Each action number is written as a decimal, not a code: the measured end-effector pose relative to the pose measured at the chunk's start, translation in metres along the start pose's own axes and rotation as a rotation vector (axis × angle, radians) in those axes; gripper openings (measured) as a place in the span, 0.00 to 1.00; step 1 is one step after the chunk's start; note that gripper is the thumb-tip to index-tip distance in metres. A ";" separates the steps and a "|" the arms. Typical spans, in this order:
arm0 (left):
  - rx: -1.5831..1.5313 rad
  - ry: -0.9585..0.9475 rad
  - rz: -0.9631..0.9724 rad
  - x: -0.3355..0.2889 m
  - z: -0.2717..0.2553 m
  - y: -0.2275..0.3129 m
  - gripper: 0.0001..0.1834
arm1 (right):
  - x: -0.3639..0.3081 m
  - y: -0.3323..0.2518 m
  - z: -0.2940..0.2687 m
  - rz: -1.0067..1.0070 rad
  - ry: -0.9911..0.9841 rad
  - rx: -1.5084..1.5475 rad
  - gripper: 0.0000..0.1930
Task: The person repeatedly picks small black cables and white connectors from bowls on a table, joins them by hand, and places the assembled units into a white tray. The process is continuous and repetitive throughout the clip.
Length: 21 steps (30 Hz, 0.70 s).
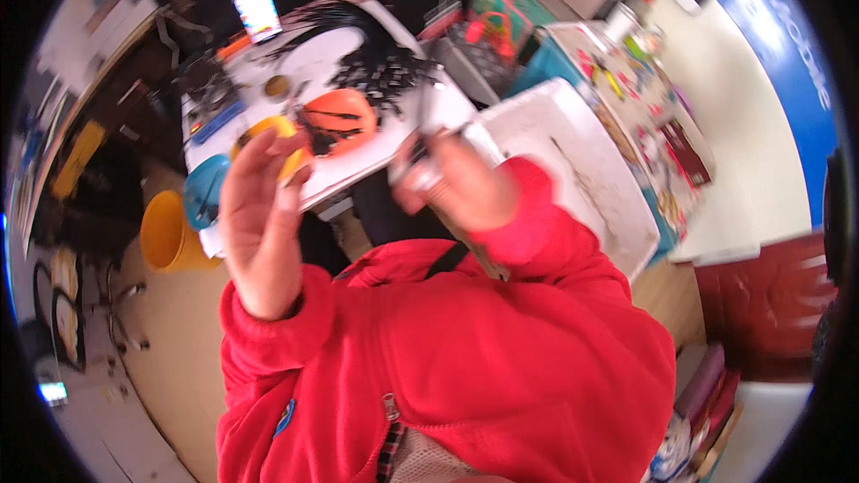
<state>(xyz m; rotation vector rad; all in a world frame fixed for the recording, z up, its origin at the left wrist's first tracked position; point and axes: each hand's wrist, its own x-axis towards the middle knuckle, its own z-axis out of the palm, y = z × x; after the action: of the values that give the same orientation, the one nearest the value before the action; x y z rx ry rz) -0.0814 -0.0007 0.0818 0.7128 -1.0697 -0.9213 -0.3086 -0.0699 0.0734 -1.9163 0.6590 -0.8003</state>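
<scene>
Room lies open between the left hand (pixel 253 233) and the right hand (pixel 461 183), both raised by the near edge of the white table (pixel 324 52); the left fingers curve, their grip impossible to tell, while the right ones close around a slim dark object (pixel 418 151), blurred, near a white tray (pixel 555 148). Black strands (pixel 380 72) pile across the tabletop, a lit phone (pixel 258 14) beyond. An orange bowl (pixel 360 109) holds dark pieces, beside a yellow bowl (pixel 284 127).

Prob. sm. workshop: white table (pixel 331 54) w/ blk wire-like strands (pixel 380 72), orange bowl (pixel 364 105) of blk pcs (pixel 333 137).
</scene>
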 end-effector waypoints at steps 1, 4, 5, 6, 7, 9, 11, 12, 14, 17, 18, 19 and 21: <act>-0.001 0.040 -0.045 0.000 -0.006 -0.002 0.23 | -0.014 -0.010 -0.029 -0.019 0.169 0.227 0.14; 0.105 0.014 -0.151 0.006 -0.033 -0.017 0.20 | -0.067 -0.048 -0.102 -0.163 0.646 0.021 0.13; 0.150 0.053 -0.198 0.007 -0.043 -0.023 0.19 | -0.083 -0.059 -0.122 -0.087 0.673 -0.263 0.14; 0.151 0.051 -0.214 0.008 -0.052 -0.031 0.19 | -0.097 -0.064 -0.138 0.010 0.652 -0.438 0.12; 0.175 0.071 -0.243 0.009 -0.061 -0.039 0.19 | -0.107 -0.058 -0.146 0.133 0.613 -0.515 0.12; 0.239 0.106 -0.300 0.009 -0.078 -0.054 0.18 | -0.130 -0.034 -0.157 0.319 0.533 -0.660 0.11; 0.302 0.129 -0.352 0.009 -0.090 -0.067 0.17 | -0.137 0.023 -0.169 0.601 0.365 -0.763 0.10; 0.331 0.136 -0.376 0.008 -0.095 -0.071 0.17 | -0.141 0.057 -0.172 0.734 0.254 -0.787 0.10; 0.397 0.148 -0.432 0.008 -0.103 -0.080 0.15 | -0.141 0.135 -0.170 0.876 0.087 -0.877 0.11; 0.407 0.131 -0.511 0.009 -0.110 -0.086 0.14 | -0.136 0.245 -0.146 1.172 -0.017 -0.705 0.18; 0.421 0.100 -0.528 0.010 -0.111 -0.089 0.14 | -0.136 0.274 -0.135 1.161 0.007 -0.617 0.18; 0.440 0.102 -0.543 0.011 -0.111 -0.091 0.13 | -0.134 0.298 -0.124 1.164 -0.021 -0.571 0.18; 0.472 0.106 -0.564 0.014 -0.109 -0.097 0.13 | -0.132 0.333 -0.105 1.184 -0.126 -0.700 0.22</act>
<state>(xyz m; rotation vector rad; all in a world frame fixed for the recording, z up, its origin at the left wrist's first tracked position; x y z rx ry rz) -0.0025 -0.0514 -0.0312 1.4919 -1.0164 -1.0974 -0.5116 -0.1744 -0.2222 -1.6550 1.8872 0.3554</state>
